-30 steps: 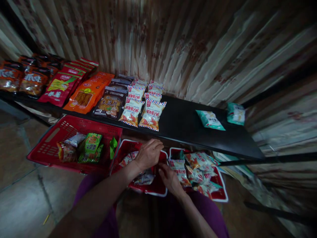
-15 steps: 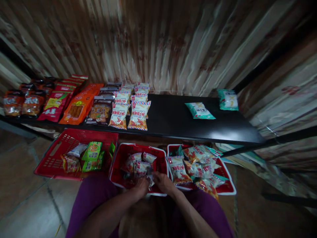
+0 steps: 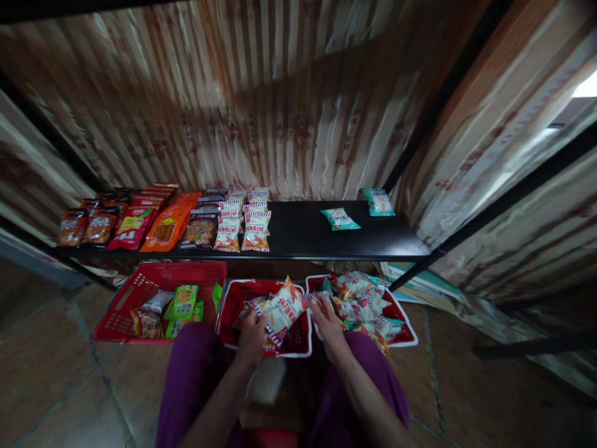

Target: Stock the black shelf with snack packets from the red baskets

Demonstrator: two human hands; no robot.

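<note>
My left hand (image 3: 252, 335) is closed on the lower left edge of a white and orange snack bag (image 3: 285, 308), raised over the middle red basket (image 3: 226, 320). My right hand (image 3: 326, 316) is beside the bag's right end, over the left edge of the right basket (image 3: 411, 328); its fingers look stretched out, with nothing seen in them. Similar bags lie in the middle basket under the raised one. A heap of white, orange and teal bags (image 3: 357, 306) fills the right basket.
A low black shelf (image 3: 298, 231) holds rows of snack bags (image 3: 255, 235) on its left and two teal bags (image 3: 340, 219) on its right. A wide red basket (image 3: 122, 305) stands at left with green packs (image 3: 183, 302). Black posts frame the shelf.
A snack bag now shows raised in my left hand above the middle basket. My hands, earlier close together low in that basket, have moved apart. The view has shifted, showing more wall.
</note>
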